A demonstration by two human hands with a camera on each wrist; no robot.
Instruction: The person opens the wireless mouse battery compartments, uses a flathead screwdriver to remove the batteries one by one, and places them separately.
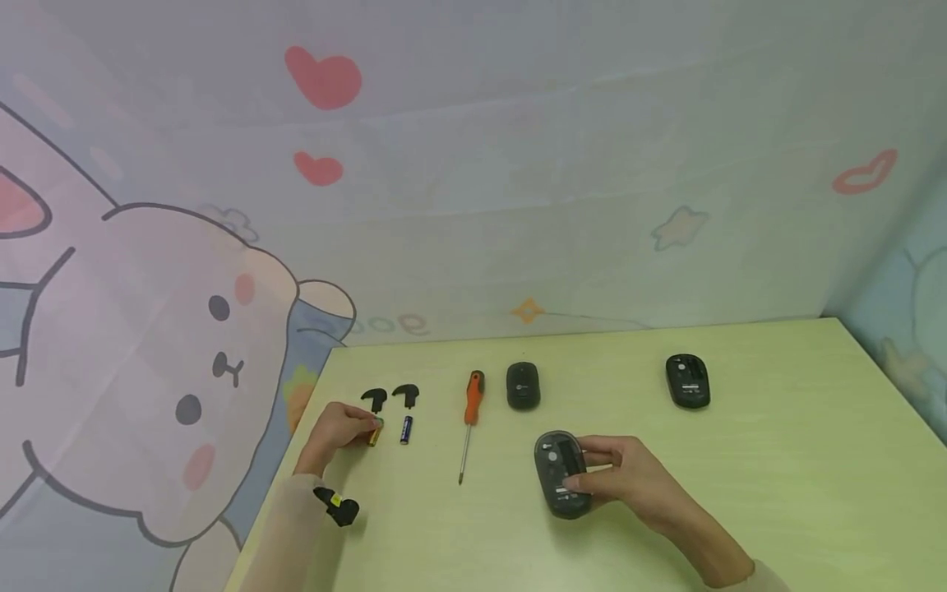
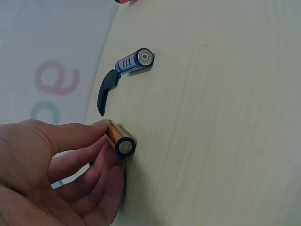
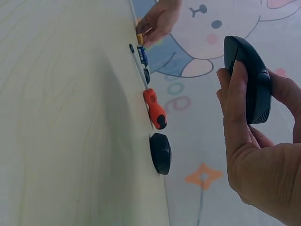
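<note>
At the table's left side my left hand (image 1: 342, 429) pinches a yellow-orange battery (image 2: 117, 139) between thumb and fingers. A blue battery (image 1: 406, 430) lies just right of it, close to a black curved cover piece (image 1: 406, 394). Another such piece (image 1: 376, 399) lies beyond the left fingertips. My right hand (image 1: 629, 481) grips a black computer mouse (image 1: 560, 475) by its right edge, above the table's front middle. The mouse's underside faces up and shows a dark, uncovered battery slot.
An orange-handled screwdriver (image 1: 472, 403) lies mid-table, tip toward me. Right of it sits a small black mouse (image 1: 523, 386), upright. Another black mouse (image 1: 687, 381) lies underside up at the back right. A printed cloth backdrop (image 1: 473, 247) borders the table's (image 1: 777, 460) far edge.
</note>
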